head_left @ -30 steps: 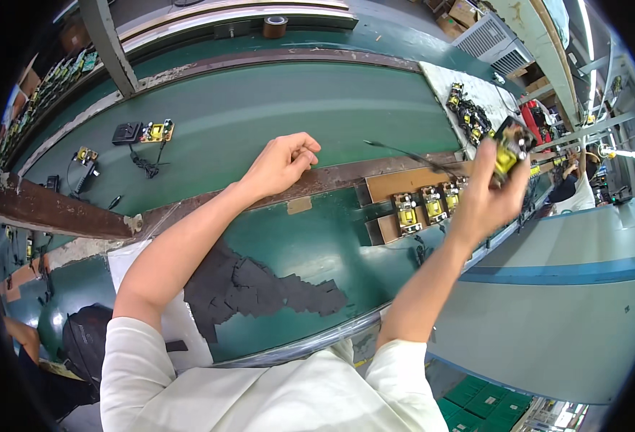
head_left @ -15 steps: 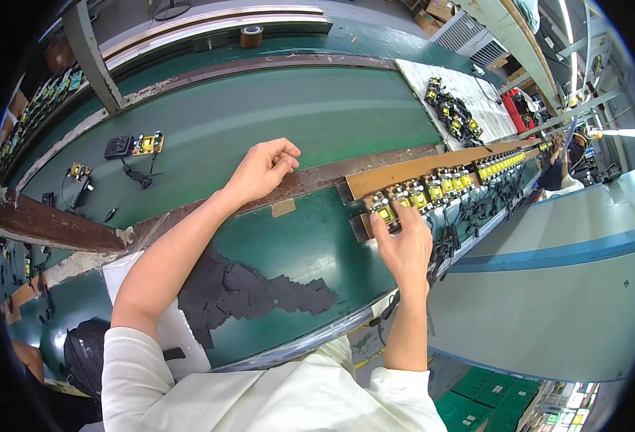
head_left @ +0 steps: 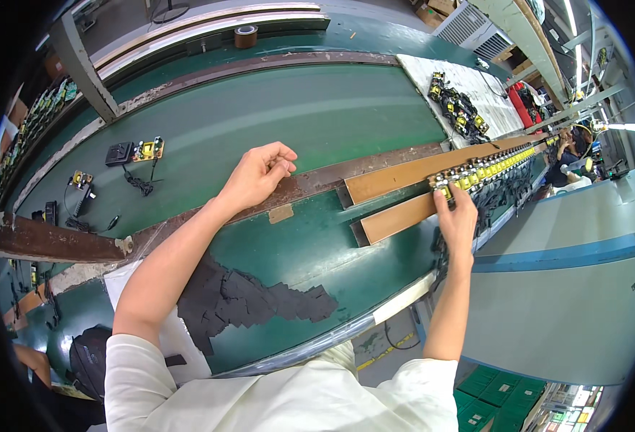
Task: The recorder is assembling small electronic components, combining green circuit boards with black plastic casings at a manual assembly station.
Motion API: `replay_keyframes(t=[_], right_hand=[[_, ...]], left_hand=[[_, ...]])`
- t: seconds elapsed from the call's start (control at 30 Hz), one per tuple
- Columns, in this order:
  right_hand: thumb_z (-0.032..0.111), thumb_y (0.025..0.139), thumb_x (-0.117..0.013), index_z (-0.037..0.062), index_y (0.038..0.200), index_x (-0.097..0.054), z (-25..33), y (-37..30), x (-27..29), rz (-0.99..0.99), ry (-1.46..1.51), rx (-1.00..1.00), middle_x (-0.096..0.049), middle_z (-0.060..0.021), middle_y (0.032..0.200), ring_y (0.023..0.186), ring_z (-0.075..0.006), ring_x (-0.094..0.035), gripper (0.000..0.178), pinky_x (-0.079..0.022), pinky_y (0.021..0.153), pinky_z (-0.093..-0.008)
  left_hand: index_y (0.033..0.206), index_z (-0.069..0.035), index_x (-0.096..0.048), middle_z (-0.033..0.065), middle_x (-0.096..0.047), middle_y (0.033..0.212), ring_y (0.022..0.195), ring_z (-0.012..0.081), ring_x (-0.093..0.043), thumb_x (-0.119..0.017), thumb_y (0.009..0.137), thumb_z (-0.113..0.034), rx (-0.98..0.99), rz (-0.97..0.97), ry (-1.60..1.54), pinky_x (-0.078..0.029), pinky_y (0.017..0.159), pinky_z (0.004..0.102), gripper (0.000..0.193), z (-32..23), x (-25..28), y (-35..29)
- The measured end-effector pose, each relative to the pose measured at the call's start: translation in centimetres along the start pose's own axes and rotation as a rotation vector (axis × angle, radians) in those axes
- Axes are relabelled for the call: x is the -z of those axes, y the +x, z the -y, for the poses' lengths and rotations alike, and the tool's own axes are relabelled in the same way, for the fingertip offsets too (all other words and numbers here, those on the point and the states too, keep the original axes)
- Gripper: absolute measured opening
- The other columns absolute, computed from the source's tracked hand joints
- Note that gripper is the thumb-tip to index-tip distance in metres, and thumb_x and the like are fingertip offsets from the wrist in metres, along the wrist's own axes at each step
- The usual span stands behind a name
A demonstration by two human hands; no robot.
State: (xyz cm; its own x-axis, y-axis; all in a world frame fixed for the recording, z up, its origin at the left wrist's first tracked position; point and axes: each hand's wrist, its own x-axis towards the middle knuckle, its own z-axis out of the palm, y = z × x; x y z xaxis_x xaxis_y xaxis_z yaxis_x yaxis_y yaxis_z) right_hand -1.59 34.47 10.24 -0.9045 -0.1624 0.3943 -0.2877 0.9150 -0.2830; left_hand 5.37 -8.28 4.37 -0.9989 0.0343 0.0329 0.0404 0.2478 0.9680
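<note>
Right hand (head_left: 458, 219) sits at the near end of the row of small yellow-and-black components (head_left: 486, 168) on the long brown rail (head_left: 396, 174), fingertips pinching the end piece. These look light, rigid and fiddly, probably with delicate wire leads, so grip the hard body by its sides. Left hand (head_left: 257, 175) hovers loosely curled, empty, over the green worktop (head_left: 260, 115).

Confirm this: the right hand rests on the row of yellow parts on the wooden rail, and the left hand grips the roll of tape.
One thing is wrong. The left hand grips no tape roll; that roll sits far off on the bench's far edge. The hand hovers loosely curled over the belt's rim. The right hand does rest on the yellow parts on the wooden rail. The head view shows it.
</note>
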Motion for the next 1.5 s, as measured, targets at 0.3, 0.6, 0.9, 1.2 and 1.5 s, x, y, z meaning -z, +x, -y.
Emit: replay_keyframes(t=[0.3,0.6,0.9,1.2,1.5], right_hand=[[0.040,0.099,-0.069,-0.0015,0.130,-0.071,-16.4,8.9,0.0,0.045,-0.258,-0.162,-0.070,-0.0303,0.124,0.117,-0.0444,-0.069,0.052,-0.054,0.101,-0.0489],[0.029,0.097,-0.071,0.0016,0.120,-0.069,-11.8,10.5,-2.0,-0.151,-0.350,-0.028,-0.061,-0.0278,0.131,0.122,-0.0457,-0.061,0.036,-0.052,0.102,-0.0548],[0.030,0.083,-0.083,-0.0012,0.125,-0.068,17.4,0.7,-6.1,0.094,0.470,0.433,-0.062,-0.0258,0.130,0.127,-0.0441,-0.058,0.055,-0.050,0.107,-0.0521],[0.057,0.085,-0.071,0.0053,0.093,-0.084,26.0,-4.4,-7.9,0.381,0.276,0.437,-0.075,-0.0127,0.101,0.113,-0.0321,-0.065,0.054,-0.044,0.103,-0.0501],[0.028,0.094,-0.066,0.0070,0.132,-0.075,25.8,-4.6,-2.9,0.703,0.101,0.292,-0.061,-0.0186,0.153,0.144,-0.0380,-0.052,0.044,-0.039,0.119,-0.0503]], left_hand=[[0.121,0.003,-0.066,0.0080,-0.074,0.104,0.093,0.0122,-0.066,-0.055,0.109,-0.007,0.016,0.018,-0.028,-0.054,0.086,0.0292,0.019,-0.1,-0.3,0.3],[0.116,0.002,-0.066,0.0066,-0.072,0.101,0.093,0.0117,-0.066,-0.057,0.109,-0.008,-0.007,0.008,-0.116,-0.054,0.087,0.0290,0.015,0.2,-0.7,0.2],[0.115,0.000,-0.066,0.0085,-0.072,0.112,0.109,0.0228,-0.068,-0.069,0.098,-0.013,-0.153,0.262,0.632,-0.053,0.100,0.0347,0.022,-5.6,-3.1,-1.5],[0.155,-0.009,-0.054,0.0095,-0.057,0.157,0.149,0.0255,-0.048,-0.071,0.099,-0.026,-0.395,0.255,0.497,-0.034,0.124,0.0371,0.061,-6.9,-7.6,-3.2],[0.157,-0.013,-0.052,0.0089,-0.056,0.158,0.141,0.0247,-0.053,-0.073,0.097,-0.028,-0.435,0.341,0.622,-0.039,0.118,0.0364,0.066,-8.5,-9.7,-3.7]])
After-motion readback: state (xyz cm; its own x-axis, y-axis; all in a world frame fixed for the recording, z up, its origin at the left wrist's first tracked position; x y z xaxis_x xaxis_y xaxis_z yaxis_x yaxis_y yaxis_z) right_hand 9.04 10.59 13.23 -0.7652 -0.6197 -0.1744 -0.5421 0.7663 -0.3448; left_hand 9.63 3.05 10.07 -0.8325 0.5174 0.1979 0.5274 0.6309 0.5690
